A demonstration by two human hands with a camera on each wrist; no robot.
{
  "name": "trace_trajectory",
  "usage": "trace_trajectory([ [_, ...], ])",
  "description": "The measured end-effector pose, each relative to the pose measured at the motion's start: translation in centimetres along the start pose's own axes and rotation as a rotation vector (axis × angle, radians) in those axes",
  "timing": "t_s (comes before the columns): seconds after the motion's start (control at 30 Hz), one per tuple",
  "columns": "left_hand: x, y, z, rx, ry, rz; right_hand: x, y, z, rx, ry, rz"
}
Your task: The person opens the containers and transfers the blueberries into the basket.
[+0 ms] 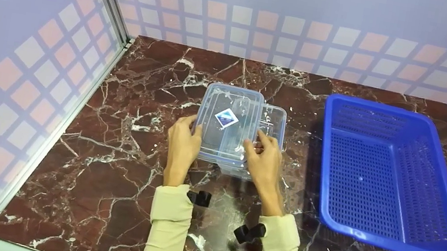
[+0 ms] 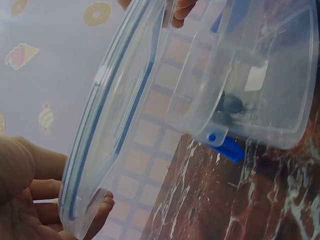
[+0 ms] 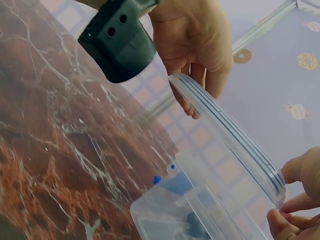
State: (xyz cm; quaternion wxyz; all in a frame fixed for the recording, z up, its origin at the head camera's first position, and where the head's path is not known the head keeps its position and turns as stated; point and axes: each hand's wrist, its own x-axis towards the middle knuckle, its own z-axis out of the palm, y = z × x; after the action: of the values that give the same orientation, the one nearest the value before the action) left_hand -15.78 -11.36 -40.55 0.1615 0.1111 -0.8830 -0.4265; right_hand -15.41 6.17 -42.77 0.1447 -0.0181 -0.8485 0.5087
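A clear rectangular lid [image 1: 209, 136] with a diamond-shaped blue-and-white sticker [image 1: 226, 118] is raised above a clear plastic container [image 1: 277, 118]. My left hand [image 1: 185, 142] pinches its left edge, and my right hand [image 1: 265, 161] pinches the right edge. The left wrist view shows the lid [image 2: 107, 115] tilted and apart from the container [image 2: 285, 95]. Inside the container lie several dark round things [image 2: 232, 104]. A blue latch [image 2: 229, 150] hangs from the container's rim. In the right wrist view, fingers of both hands hold opposite ends of the lid [image 3: 230, 127].
A large blue perforated basket [image 1: 321, 159] stands to the right on the dark red marbled table [image 1: 113, 198]. Patterned panels [image 1: 239, 25] enclose the back and sides. Each wrist carries a black camera mount [image 1: 249, 233].
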Motion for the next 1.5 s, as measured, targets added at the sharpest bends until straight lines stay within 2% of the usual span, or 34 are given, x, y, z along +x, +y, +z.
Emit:
trace_trajectory([
  [0.2, 0.5, -0.6, -1.0, 0.032, 0.004, -0.036, -0.5, -0.7, 1.1, 0.036, -0.044, -0.014],
  [0.47, 0.8, -1.4, -2.2, 0.079, 0.003, -0.073, -1.1, -1.6, 2.3, 0.023, -0.066, -0.037],
  [0.7, 1.0, -2.1, -3.0, 0.104, 0.039, -0.064, -1.5, -2.4, 3.6, 0.030, -0.144, -0.010],
  [0.93, 1.4, -3.1, -3.8, 0.110, 0.052, -0.098, -1.9, -3.1, 4.8, 0.039, -0.182, -0.022],
  [1.27, 1.9, -4.6, -5.0, 0.129, 0.085, -0.095, -2.8, -4.3, 6.4, -0.021, -0.260, -0.038],
  [1.5, 2.1, -5.7, -5.6, 0.175, 0.042, -0.178, -3.4, -4.7, 7.6, -0.074, -0.324, -0.067],
])
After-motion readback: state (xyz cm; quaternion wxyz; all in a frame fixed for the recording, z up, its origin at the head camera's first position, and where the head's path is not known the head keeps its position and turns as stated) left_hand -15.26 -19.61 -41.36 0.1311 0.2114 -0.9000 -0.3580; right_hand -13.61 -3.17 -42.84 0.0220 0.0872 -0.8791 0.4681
